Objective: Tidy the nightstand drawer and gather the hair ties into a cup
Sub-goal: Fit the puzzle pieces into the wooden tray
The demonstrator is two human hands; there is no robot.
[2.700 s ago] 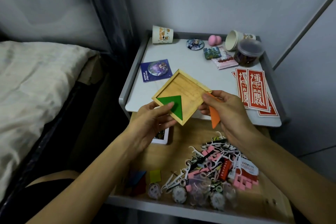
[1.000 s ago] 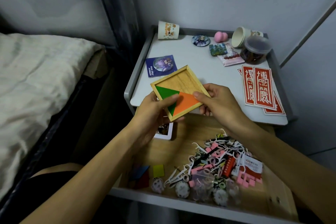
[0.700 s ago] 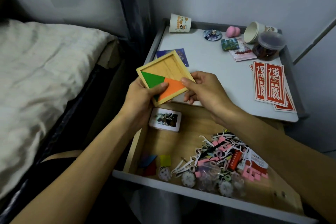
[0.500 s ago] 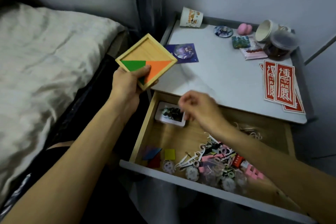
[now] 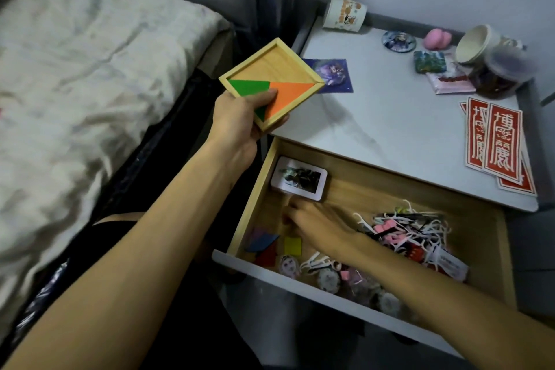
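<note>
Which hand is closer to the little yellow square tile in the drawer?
Right. The right hand is down in the drawer, just beside the yellow square tile. The left hand is up outside the drawer, holding a square wooden tray.

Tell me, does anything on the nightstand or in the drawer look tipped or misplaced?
A paper cup lies on its side at the back right of the nightstand, beside the jar. Loose puzzle pieces sit in the drawer, outside the tray.

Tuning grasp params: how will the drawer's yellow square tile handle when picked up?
The yellow square tile looks thin and rigid: probably light, unlikely to flop or roll. Lying flat on the drawer floor, it may need sliding or tipping before a pinch.
</note>
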